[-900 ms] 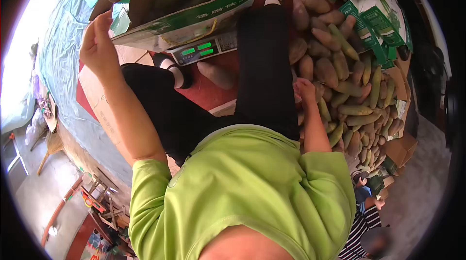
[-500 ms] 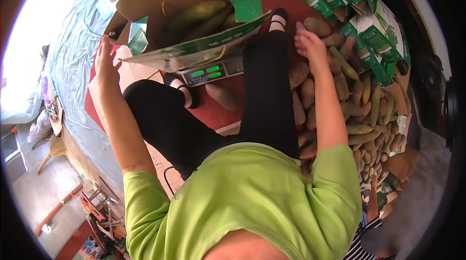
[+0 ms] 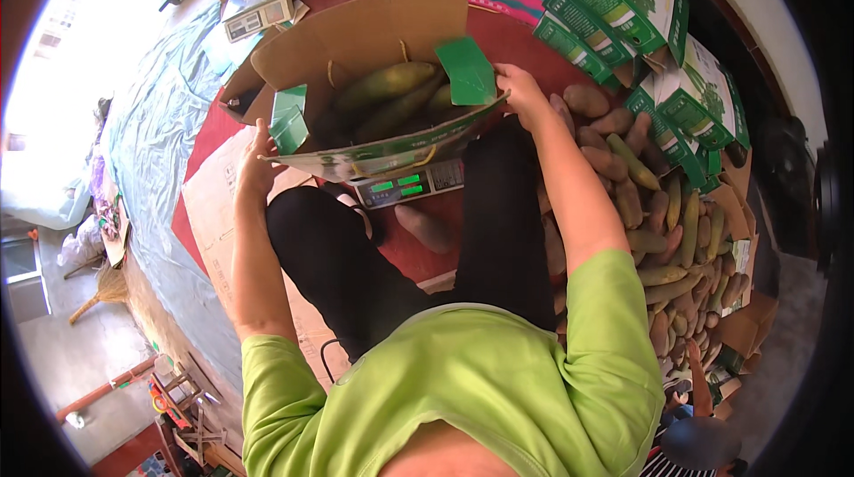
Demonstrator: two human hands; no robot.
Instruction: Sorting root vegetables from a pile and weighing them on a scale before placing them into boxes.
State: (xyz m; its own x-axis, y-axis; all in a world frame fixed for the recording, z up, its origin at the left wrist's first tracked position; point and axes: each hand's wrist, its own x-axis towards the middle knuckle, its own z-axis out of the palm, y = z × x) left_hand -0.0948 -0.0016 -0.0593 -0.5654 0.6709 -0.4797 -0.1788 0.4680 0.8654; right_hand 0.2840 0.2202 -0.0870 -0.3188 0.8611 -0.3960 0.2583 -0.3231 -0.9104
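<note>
Hands (image 3: 525, 96) have moved to the open carton's (image 3: 374, 28) near corners.

Carton (image 3: 360, 32) open-topped before me, brown inside, 2 green flaps (image 3: 467, 72) raised; I hold its 2 near corners. Long green-yellow vegetables (image 3: 384, 83) lie slantwise within.

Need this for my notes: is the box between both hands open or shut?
Open: the box has its green flaps apart, and long vegetables show inside.
</note>
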